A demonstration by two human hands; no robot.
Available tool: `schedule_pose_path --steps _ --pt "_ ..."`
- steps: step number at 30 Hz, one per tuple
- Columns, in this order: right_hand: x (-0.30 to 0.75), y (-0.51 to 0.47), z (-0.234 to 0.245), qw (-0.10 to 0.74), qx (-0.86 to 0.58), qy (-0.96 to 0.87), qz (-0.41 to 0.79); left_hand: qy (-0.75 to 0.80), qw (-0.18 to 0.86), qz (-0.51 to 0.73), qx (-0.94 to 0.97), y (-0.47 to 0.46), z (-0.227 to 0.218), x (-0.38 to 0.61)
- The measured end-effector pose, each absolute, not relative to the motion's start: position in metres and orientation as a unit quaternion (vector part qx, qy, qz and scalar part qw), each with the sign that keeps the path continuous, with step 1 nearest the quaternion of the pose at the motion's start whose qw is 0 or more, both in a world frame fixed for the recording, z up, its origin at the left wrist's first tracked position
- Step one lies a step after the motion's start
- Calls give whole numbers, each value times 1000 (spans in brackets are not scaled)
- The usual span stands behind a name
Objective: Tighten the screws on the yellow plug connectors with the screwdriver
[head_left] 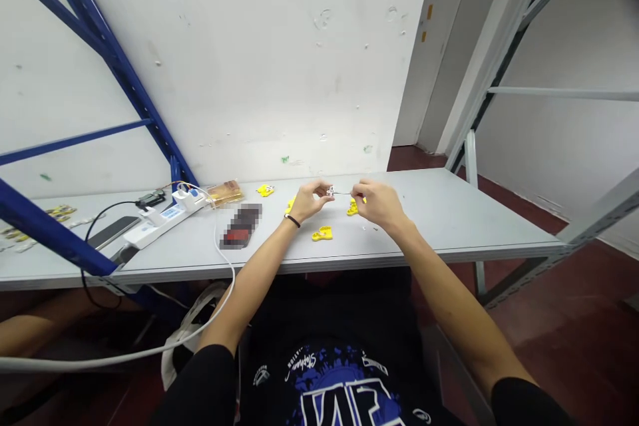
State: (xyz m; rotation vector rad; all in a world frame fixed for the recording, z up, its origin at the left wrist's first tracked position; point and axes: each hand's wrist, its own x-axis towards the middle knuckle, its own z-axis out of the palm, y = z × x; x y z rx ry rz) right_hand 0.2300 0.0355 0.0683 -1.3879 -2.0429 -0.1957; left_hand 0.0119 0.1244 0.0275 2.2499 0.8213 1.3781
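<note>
My left hand (310, 199) pinches a small white part (330, 192) above the grey table (449, 219). My right hand (378, 202) holds a thin metal tool (343, 194) whose tip points at that white part. The two hands are close together, a little above the tabletop. Small yellow pieces lie around them: one (322, 233) in front of my left wrist, one (352, 208) partly hidden behind my right fingers, one (290, 205) behind my left hand and one (265, 190) further back left.
A white power strip (164, 216) with plugs and a white cable lies at the left, beside a phone (113, 231), a dark blurred object (241, 225) and a brown packet (225, 192). Blue shelf struts cross the left; a grey frame stands right. Another person's arm (30, 329) shows lower left.
</note>
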Motion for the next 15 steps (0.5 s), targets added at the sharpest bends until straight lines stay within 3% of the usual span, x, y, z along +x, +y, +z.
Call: schedule_pose_path --steps 6,10,15 --pt "207 28 66 314 -552 -764 -110 289 186 513 787 127 32 1" --pt "208 29 68 266 -554 -784 -89 282 173 455 827 125 33 -3" --pt "224 33 73 269 -547 -791 -50 286 176 448 829 127 30 5"
